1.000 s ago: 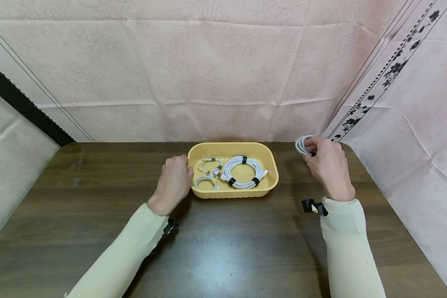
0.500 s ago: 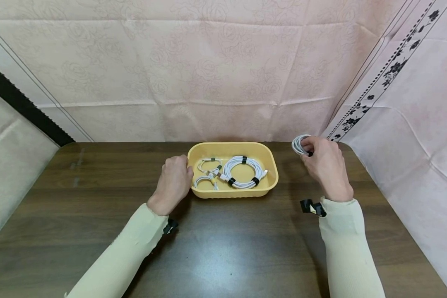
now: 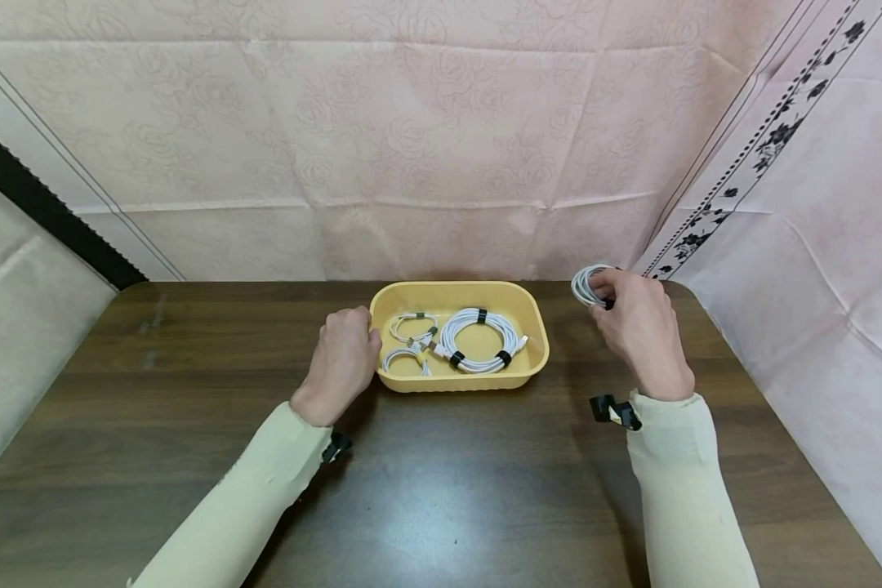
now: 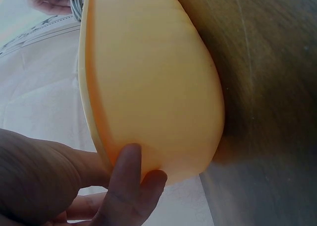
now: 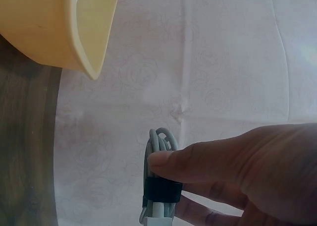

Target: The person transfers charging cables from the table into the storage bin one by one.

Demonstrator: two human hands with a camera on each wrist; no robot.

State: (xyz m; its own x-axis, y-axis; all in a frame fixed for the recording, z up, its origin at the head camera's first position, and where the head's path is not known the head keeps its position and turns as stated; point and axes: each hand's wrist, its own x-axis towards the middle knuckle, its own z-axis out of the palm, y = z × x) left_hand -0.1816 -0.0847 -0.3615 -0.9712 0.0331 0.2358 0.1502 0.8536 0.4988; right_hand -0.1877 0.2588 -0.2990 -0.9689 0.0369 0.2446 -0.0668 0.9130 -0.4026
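Note:
A yellow plastic tray stands on the table near its back edge. My left hand grips the tray's left end, thumb over the rim and fingers against the outer wall in the left wrist view. Off to the right of the tray, my right hand pinches a coiled white cable above the table. In the right wrist view a black strap binds this coil, with a white plug at its lower end. Inside the tray lie a large white cable coil and two smaller coiled cables at the left.
The brown wooden table spreads out in front of the tray. Behind it hangs a pale floral cloth, close to the back edge. Another cloth with a black flower border falls along the right side.
My right hand has shifted slightly to the left with the coiled cable, nearer the tray. The left hand and the tray stay where they were.

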